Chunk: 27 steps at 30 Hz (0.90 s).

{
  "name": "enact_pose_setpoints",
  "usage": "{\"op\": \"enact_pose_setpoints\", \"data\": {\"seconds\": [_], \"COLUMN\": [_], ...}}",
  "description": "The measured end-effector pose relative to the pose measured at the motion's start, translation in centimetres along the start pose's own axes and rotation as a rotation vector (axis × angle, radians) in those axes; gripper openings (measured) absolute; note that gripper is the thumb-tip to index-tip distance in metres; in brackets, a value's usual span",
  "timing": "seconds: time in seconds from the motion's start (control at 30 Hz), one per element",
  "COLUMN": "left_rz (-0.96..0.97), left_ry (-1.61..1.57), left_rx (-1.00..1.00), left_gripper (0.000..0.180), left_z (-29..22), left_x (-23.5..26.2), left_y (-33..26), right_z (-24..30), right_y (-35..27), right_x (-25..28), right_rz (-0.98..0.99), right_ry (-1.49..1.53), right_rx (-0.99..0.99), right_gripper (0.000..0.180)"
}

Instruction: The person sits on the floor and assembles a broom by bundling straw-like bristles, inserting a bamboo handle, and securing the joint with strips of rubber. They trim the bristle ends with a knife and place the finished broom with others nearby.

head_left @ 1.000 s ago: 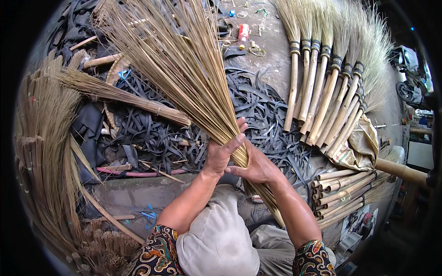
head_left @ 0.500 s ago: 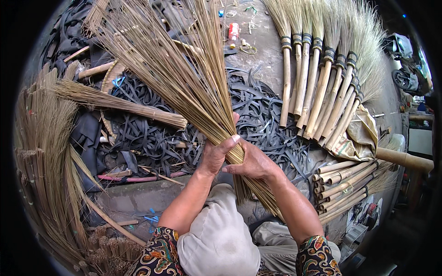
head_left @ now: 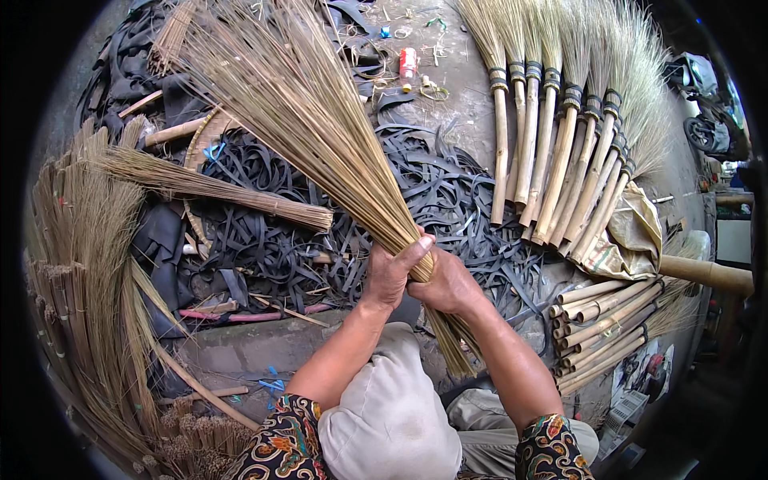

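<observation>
Fingers of the left hand [head_left: 390,274] and right hand [head_left: 448,284]: clamped together around the neck of a straw bundle [head_left: 320,120], above the lap. Bundle's fan spreads up-left, tips cut off at the frame edge. Beneath it: black rubber strips [head_left: 264,248]. Right of it: finished brooms [head_left: 560,152], well apart.

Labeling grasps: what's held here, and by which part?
Both hands, left hand and right hand, clasp one bundle of straw-coloured broom fibres at its narrow waist, where the fan gathers; the short stub ends stick out below the grip.
</observation>
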<state>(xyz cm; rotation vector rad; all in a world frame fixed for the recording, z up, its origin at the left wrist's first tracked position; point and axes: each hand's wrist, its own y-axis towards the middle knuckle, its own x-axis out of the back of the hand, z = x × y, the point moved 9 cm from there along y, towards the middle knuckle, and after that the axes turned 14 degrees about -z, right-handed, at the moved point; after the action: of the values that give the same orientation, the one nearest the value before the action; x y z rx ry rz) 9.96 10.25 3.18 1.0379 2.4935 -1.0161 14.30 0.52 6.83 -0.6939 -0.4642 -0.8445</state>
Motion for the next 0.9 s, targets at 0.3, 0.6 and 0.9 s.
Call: {"op": "enact_pose_setpoints", "data": {"seconds": [0.3,0.6,0.9], "left_rz": [0.110,0.169,0.482], "left_ry": [-0.075,0.521,1.600], "left_rx": [0.046,-0.110,-1.350], "left_gripper": [0.036,0.073,0.070], "left_z": [-1.2,-5.9,-16.5], "left_x": [-1.6,0.0,-4.0], "left_y": [-1.4,-5.1,-15.0], "right_z": [0.5,4.3,7.4], "right_y": [-0.5,-3.0,-7.1], "right_x": [1.0,2.4,0.4], "right_rz": [0.151,0.072,-0.192], "right_ry": [0.122,-0.071,-0.534], "right_rx": [-0.039,0.083,0.451], "right_gripper": [0.043,0.041,0.025]}}
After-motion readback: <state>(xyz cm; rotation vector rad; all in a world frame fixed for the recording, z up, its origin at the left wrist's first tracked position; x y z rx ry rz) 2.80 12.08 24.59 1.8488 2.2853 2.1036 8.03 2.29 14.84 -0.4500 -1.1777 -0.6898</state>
